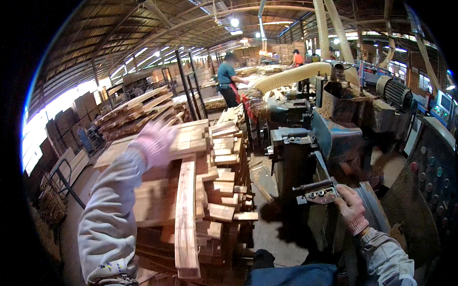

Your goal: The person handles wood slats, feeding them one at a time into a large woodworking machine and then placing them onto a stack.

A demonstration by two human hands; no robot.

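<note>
My left hand (156, 144), in a pink knitted glove, is over the top of a stack of wooden boards (191, 138). Motion smears its fingers, so I cannot tell whether it touches the wood. One long pale board (186, 219) lies lengthwise down the near side of the stack, its near end sticking out toward me. At the right, my right hand (351, 208) wears a glove that leaves the fingers bare. Its fingers are closed on the end of a metal bracket (320, 194) with bolts, on the machine's near side.
A woodworking machine (338, 136) with a ribbed cream hose (293, 78) and a motor (394, 92) fills the right. A control panel (431, 176) with buttons stands far right. More planks (138, 112) are piled at left. A person (228, 81) stands beyond, another (298, 59) farther back.
</note>
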